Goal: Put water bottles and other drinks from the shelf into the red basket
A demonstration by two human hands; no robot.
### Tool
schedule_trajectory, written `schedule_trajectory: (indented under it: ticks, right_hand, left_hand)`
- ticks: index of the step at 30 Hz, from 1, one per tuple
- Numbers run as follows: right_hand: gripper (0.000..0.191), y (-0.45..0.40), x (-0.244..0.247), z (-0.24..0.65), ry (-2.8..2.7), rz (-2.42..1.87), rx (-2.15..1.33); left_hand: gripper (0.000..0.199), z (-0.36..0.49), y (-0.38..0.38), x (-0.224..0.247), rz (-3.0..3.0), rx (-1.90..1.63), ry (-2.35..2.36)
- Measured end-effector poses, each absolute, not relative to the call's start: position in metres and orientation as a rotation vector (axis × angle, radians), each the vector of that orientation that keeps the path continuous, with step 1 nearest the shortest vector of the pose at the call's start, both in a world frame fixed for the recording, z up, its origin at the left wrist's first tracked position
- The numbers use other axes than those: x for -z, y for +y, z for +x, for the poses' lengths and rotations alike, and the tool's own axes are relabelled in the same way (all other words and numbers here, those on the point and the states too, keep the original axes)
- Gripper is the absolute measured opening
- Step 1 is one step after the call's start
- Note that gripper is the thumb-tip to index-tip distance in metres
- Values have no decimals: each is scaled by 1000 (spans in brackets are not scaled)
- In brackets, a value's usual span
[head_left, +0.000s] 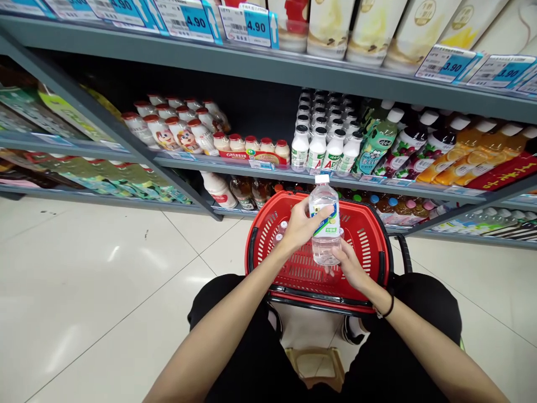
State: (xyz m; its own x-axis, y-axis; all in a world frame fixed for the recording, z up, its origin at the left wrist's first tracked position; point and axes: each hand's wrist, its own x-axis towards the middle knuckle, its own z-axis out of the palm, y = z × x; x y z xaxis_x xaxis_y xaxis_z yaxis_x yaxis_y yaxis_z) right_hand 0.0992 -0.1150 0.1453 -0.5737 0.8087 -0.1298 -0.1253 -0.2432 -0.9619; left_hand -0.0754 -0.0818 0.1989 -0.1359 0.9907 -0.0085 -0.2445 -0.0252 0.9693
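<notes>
While the left hand (300, 226) wraps its fingers (323, 215) around the label of a clear bottle (325, 226), the right hand (350, 266) cups the bottle's base from below, fingers closed on it. Bottle upright, white cap on top, held just above the open red basket (369, 240). More bottles lie inside the basket, partly hidden by the left hand. A black band sits on the right wrist. Basket stands on the floor (104, 280) between the person's knees, black trousers, a small stool (314, 364) under the person. Behind the basket, grey shelves (260, 64): small white-capped bottles (319, 145) in rows straight ahead, red-capped yoghurt drinks (176, 126) to the left, juice bottles (444, 148) lying tilted to the right. Blue price tags (255, 25) on the upper shelf edge.
</notes>
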Motion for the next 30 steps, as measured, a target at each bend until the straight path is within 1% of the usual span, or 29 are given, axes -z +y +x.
schedule_trajectory:
  ticks: [8,18,24,30]
  right_hand:
    - [52,-115,-136,104,-1317,-802,-1922]
    - [50,-116,-137,105,-1282,-855,-1912]
    - [57,-115,-150,99,-1175,-847,-1976]
    - [61,-115,-161,97,-1073,-779,-2066]
  left_hand:
    - [54,-77,-84,-204,980,-1400,1073]
    - [59,-78,-82,-204,998,-1397,1091]
    - [56,-82,-81,-199,1020,-1394,1001]
    - [54,-82,-81,-200,1016,-1390,976]
